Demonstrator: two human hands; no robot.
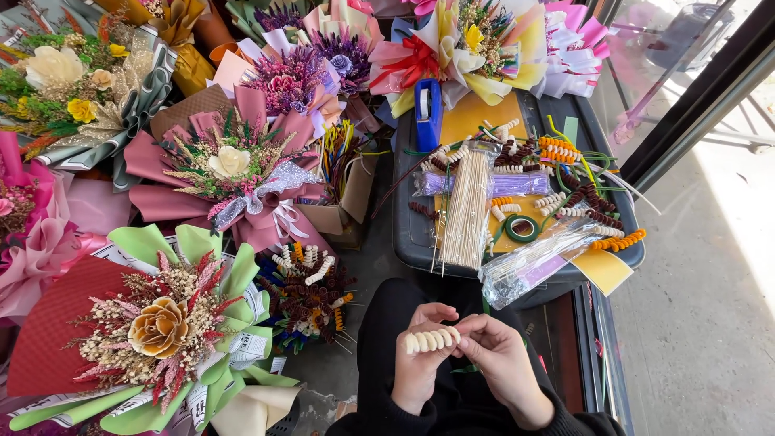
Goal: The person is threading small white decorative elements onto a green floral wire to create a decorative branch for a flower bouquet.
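Finished bouquets [161,331] crowd the left. At centre, the left hand [420,367] and right hand [500,363] each pinch the cream spiral piece [432,339], grips closed. Many finished spirals [565,202] lie on the black tray [412,234], sticks [467,210] unused.
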